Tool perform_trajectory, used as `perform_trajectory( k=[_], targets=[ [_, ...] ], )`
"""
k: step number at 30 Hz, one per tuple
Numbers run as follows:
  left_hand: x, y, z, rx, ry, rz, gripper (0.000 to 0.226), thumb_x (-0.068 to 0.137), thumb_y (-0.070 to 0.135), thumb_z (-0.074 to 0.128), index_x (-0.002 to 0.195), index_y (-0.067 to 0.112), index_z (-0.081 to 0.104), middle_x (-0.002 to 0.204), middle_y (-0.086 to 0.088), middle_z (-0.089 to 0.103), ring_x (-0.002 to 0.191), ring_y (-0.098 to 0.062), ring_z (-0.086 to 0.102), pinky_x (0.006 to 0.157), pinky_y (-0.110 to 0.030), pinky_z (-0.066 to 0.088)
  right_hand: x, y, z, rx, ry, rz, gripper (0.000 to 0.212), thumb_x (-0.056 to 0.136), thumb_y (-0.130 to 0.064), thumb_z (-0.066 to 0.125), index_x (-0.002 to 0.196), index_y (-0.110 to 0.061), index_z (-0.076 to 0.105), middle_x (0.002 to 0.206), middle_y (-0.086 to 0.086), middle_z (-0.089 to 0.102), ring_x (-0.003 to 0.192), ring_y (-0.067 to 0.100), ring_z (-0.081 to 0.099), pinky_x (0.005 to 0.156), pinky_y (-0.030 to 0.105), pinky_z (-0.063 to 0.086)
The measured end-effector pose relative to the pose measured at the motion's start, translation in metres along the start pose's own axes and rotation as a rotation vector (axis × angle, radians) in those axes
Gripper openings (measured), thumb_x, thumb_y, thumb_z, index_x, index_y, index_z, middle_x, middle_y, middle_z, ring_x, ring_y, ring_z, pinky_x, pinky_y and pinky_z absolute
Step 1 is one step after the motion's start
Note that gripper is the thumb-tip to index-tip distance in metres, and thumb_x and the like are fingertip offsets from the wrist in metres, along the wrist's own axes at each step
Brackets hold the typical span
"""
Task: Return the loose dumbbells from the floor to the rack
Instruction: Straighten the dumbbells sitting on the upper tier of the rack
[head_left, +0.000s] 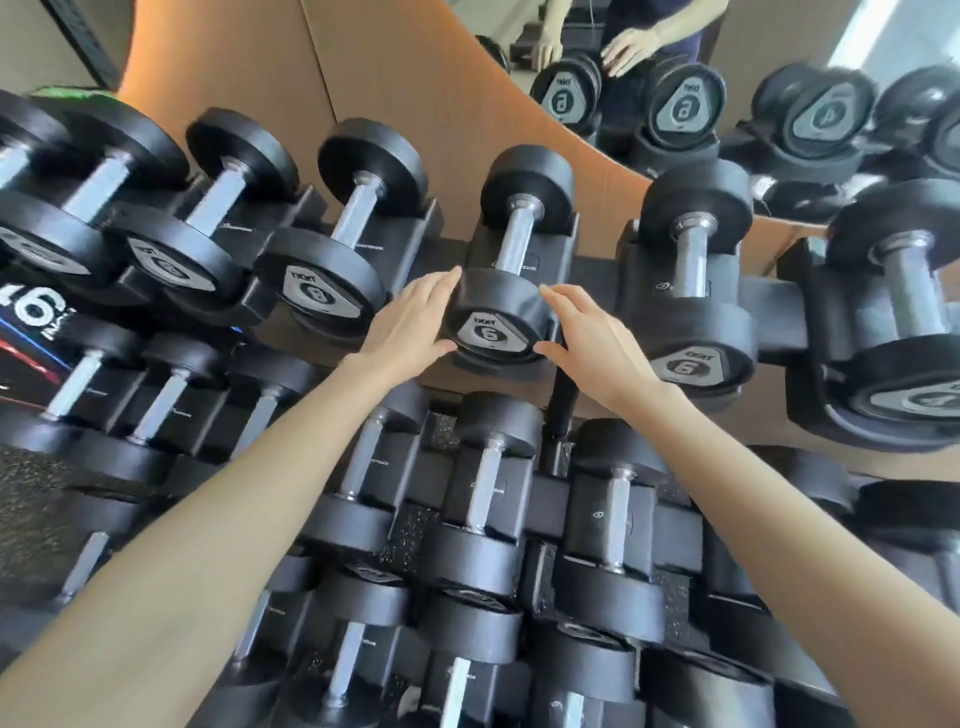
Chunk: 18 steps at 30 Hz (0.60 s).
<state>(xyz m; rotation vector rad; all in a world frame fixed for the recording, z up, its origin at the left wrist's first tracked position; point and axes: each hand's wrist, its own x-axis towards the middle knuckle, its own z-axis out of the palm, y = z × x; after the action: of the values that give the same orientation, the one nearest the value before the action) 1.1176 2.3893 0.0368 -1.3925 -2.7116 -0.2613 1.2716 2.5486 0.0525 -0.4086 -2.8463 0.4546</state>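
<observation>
A black dumbbell marked 6 (493, 312) lies in its cradle on the top row of the rack (774, 301), steel handle pointing away from me. My left hand (410, 325) touches the left side of its near head with straight fingers. My right hand (587, 338) sits at the right side of the same head, fingers straight, thumb by the lower edge. Neither hand curls round the head.
Other black dumbbells fill the top row: an 8 (319, 291) to the left, another 6 (685, 332) to the right. Lower rows (483, 499) hold more. A mirror (727, 78) behind the rack reflects the hands. Speckled rubber floor (31, 499) shows at left.
</observation>
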Motion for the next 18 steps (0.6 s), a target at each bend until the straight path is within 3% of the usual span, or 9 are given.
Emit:
perform_trajectory(
  k=[4, 9, 13, 18],
  targets=[
    [0.02, -0.019, 0.006, -0.167, -0.05, 0.087, 0.091, 0.084, 0.02, 0.072, 0.152, 0.017, 0.011, 0.15, -0.008, 0.034, 0.136, -0.025, 0.036, 0.1, -0.041, 0.041, 0.022, -0.018, 0.01, -0.007, -0.024, 0.066, 0.067, 0.089, -0.022, 0.06, 0.145, -0.011, 0.026, 0.144, 0.006, 0.036, 0.11, 0.032, 0.054, 0.088, 0.04, 0.044],
    [0.034, -0.03, 0.014, -0.398, -0.067, 0.179, 0.084, 0.079, 0.015, 0.076, 0.147, 0.017, 0.025, 0.148, -0.006, 0.039, 0.135, -0.024, 0.038, 0.108, -0.036, 0.032, 0.041, -0.036, 0.009, -0.032, -0.06, 0.212, 0.071, 0.085, -0.022, 0.064, 0.145, -0.013, 0.026, 0.137, 0.011, 0.043, 0.115, 0.035, 0.049, 0.089, 0.041, 0.04],
    [0.042, -0.035, 0.012, -0.471, -0.073, 0.234, 0.083, 0.073, 0.012, 0.08, 0.142, 0.019, 0.035, 0.129, -0.009, 0.052, 0.122, -0.027, 0.049, 0.097, -0.037, 0.039, 0.045, -0.038, 0.008, -0.024, -0.07, 0.269, 0.068, 0.08, -0.021, 0.07, 0.137, -0.014, 0.035, 0.127, 0.011, 0.05, 0.112, 0.034, 0.05, 0.087, 0.04, 0.037],
    [0.045, -0.036, 0.009, -0.485, -0.082, 0.286, 0.081, 0.074, 0.012, 0.079, 0.142, 0.018, 0.036, 0.12, -0.01, 0.053, 0.115, -0.028, 0.053, 0.09, -0.032, 0.039, 0.041, -0.038, 0.014, -0.008, -0.023, 0.304, 0.064, 0.08, -0.019, 0.07, 0.134, -0.013, 0.037, 0.124, 0.011, 0.05, 0.107, 0.035, 0.052, 0.086, 0.041, 0.037]
  ],
)
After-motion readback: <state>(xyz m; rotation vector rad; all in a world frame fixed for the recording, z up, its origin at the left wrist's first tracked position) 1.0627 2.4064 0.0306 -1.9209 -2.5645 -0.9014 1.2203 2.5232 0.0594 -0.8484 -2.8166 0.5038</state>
